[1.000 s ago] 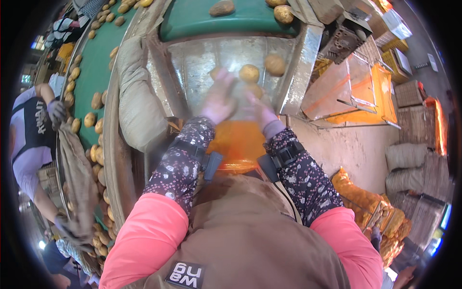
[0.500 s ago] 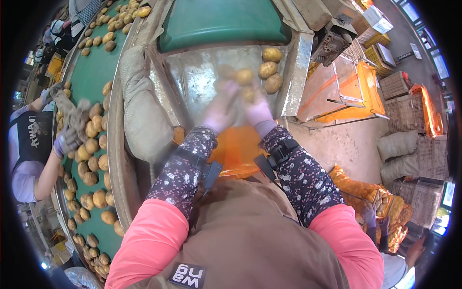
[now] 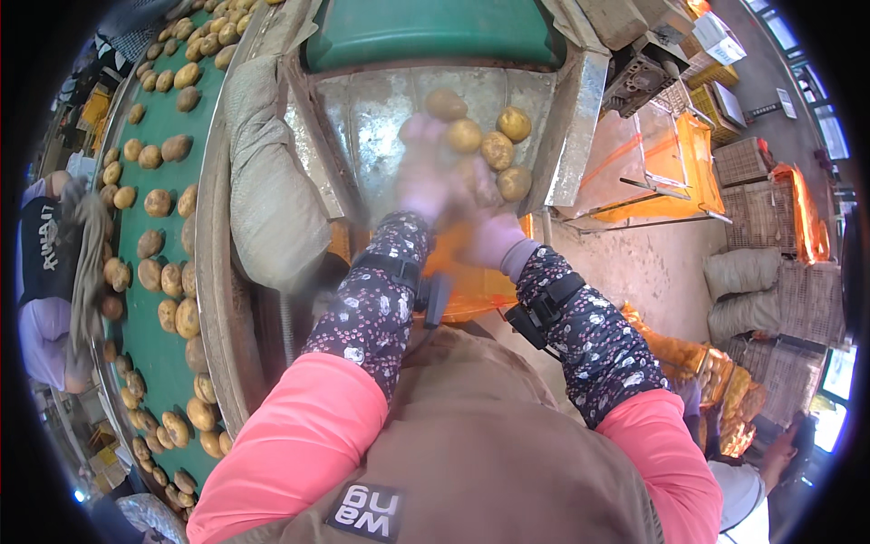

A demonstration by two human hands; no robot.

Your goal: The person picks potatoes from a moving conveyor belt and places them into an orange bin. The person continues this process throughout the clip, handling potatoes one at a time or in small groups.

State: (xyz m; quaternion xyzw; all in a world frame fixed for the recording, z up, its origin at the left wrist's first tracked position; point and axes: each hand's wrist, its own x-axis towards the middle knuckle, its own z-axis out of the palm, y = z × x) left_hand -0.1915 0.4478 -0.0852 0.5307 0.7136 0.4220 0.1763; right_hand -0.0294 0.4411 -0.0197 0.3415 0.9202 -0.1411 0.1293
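Both hands are over the lower part of a metal chute (image 3: 362,118), in front of my body. My left hand (image 3: 422,172) is smeared by motion, its fingers nearest a blurred brownish potato (image 3: 446,104) and a yellow potato (image 3: 464,136). Lower and to the right, my right hand (image 3: 494,227) is blurred too, close to a potato (image 3: 514,183) at the chute's right side. Two more potatoes, one mottled (image 3: 497,150) and one yellow (image 3: 514,123), rest above it. Beneath my hands hangs an orange mesh bag (image 3: 467,295). Whether either hand grips anything is hidden by the blur.
A green conveyor belt (image 3: 149,204) with many potatoes runs along the left; a co-worker (image 3: 50,263) stands beyond it. Padded grey sacking (image 3: 272,181) lines the chute's left side. Orange mesh on a metal frame (image 3: 693,172), crates (image 3: 752,213) and filled bags (image 3: 725,376) are at right.
My left hand has moved slightly up and left, while the right has dropped lower. Potatoes on the chute have shifted, and those on the left belt have moved along.
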